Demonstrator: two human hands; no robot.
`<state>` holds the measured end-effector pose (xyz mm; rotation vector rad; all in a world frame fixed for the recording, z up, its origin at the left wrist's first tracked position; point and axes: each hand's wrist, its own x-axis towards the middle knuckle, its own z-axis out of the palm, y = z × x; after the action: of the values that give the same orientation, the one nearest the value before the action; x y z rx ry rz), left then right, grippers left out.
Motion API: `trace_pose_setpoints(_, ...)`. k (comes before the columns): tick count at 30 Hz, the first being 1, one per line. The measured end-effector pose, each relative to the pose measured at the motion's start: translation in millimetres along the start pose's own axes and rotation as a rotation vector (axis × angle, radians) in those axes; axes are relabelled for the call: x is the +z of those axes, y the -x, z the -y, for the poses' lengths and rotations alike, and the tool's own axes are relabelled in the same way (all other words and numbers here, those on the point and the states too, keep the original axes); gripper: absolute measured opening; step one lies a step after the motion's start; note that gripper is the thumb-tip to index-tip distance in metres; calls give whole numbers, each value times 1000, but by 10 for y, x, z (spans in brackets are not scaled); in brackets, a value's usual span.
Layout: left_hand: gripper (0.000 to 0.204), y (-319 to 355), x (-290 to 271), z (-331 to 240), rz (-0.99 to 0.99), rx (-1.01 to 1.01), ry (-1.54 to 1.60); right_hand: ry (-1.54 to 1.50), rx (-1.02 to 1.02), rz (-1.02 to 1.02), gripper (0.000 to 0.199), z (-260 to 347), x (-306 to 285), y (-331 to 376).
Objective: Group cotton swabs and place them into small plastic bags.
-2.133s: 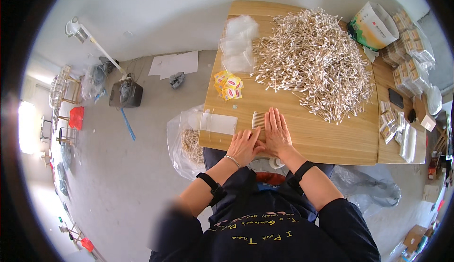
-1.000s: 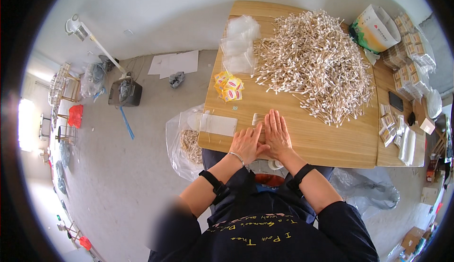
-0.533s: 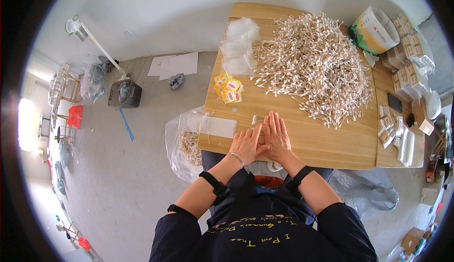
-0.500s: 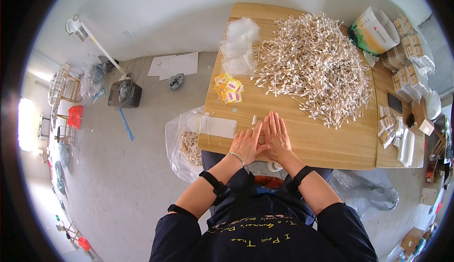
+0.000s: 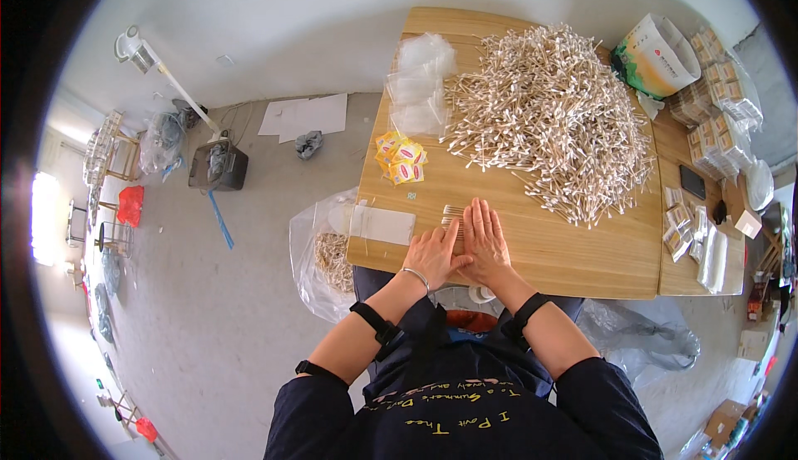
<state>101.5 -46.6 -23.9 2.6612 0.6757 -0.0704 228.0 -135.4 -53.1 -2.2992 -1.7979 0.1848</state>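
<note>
Close to the table's near edge, a small row of cotton swabs (image 5: pixel 452 212) lies side by side, its lower part hidden by my hands. My left hand (image 5: pixel 431 254) rests along the left of that row, fingers stretched forward and thumb apart. Against its right side lies my right hand (image 5: pixel 487 244), flat with straight fingers reaching away from me. The thumbs meet near the edge. Beyond them spreads a large heap of loose cotton swabs (image 5: pixel 553 115). Left of my hands is a white card (image 5: pixel 382 224), and farther back a pile of yellow and white printed slips (image 5: pixel 402 157).
Clear plastic bags (image 5: pixel 418 82) lie at the back left of the wooden table (image 5: pixel 582 265). A printed bucket (image 5: pixel 657 57), stacked swab packs (image 5: pixel 719 140) and a phone (image 5: pixel 692 181) stand or lie at the right. Beside the left edge hangs a plastic bag of swabs (image 5: pixel 331 256).
</note>
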Motion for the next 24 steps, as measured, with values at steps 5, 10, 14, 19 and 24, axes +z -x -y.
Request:
trace_pose_setpoints(5, 80, 18, -9, 0, 21, -7, -1, 36, -8, 2, 84, 1, 2, -1)
trace_pose_setpoints(10, 81, -17, 0, 33, -19, -3, 53, 19, -14, -14, 86, -3, 28, 1)
trace_pose_setpoints(14, 77, -121, -92, 16, 64, -76, 119, 37, -13, -38, 92, -19, 48, 14)
trace_pose_setpoints(19, 66, -122, 17, 81, 75, -69, 105, 3, -19, -42, 90, 9, -6, 7)
trace_pose_setpoints(24, 61, -167, 86, 121, 57, -81, 74, 37, -5, -8, 91, 32, -47, 3)
